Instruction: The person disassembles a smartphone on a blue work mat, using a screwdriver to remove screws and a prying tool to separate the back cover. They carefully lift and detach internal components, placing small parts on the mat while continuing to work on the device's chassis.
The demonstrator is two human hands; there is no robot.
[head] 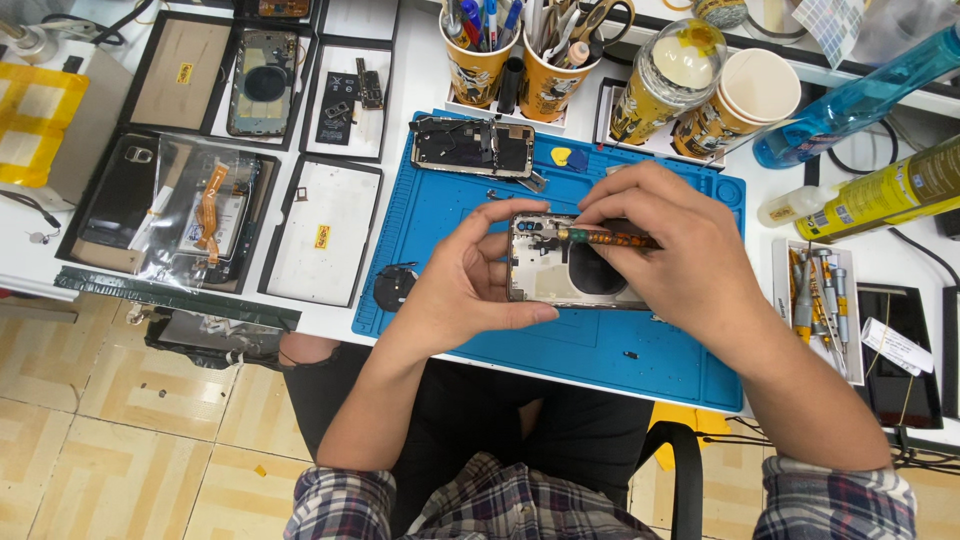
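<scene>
Sleeves: your plaid cuffs sat lowest in view, forearms reaching up over the blue mat (600, 350).
Left hand: your left hand (462, 285) clasped the opened phone frame (570, 272), thumb under its lower edge, fingers (500, 215) curled on its upper left corner.
Right hand: your right hand (668, 250) was clenched on a patterned screwdriver (605, 238), tip at the frame's upper left, near the camera cutout.
Phone frame: held just above the mat, long side level, inside facing you.
Mat: a second stripped phone body (472, 147) lay at its far edge; a dark round part (395, 287) at its left.
Worktop: pen cups (515, 70) behind the mat; tool tray (820, 300) on the right.
</scene>
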